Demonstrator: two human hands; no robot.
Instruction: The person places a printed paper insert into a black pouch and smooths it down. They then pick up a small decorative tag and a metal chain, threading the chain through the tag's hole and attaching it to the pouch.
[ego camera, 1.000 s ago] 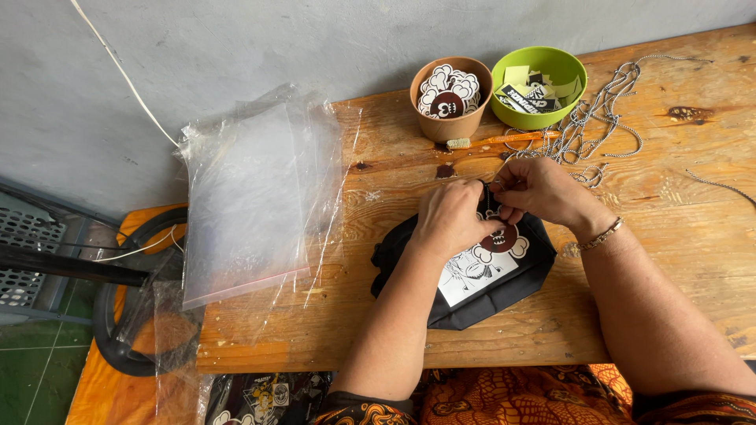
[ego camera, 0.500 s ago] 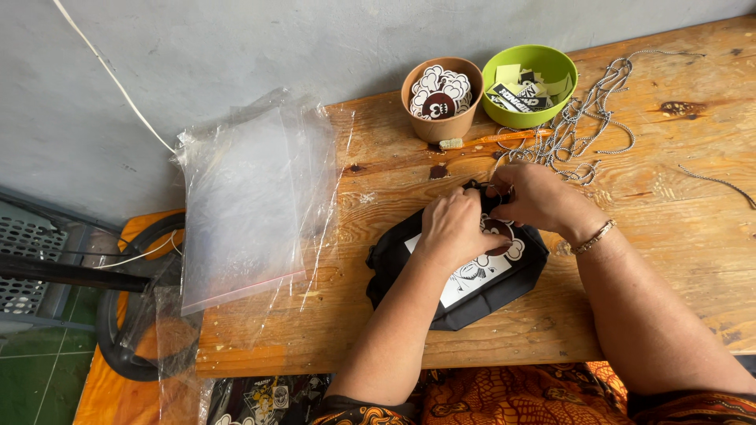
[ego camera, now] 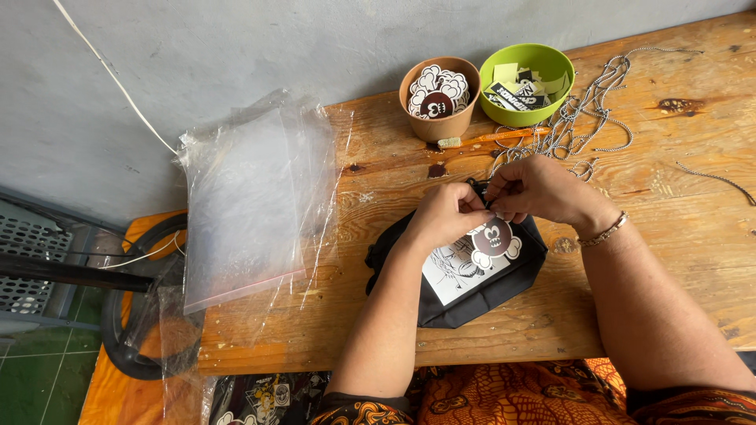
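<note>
Two bowls (ego camera: 439,98) behind pouch (ego camera: 472,295), bags (ego camera: 244,197) left

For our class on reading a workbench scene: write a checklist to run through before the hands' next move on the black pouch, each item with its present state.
1. Black pouch lies flat on the wooden table: ok.
2. Left hand and right hand both meet at the pouch's top edge: ok.
3. What the fingertips pinch there is visible: cannot tell, fingers hide it.
4. Round brown tag rests on the pouch, in view: ok.
5. Ball chains lie on the table beyond the hands: ok.
6. Clear plastic bags sit wholly on the table: not ok, they overhang the left edge.
</note>
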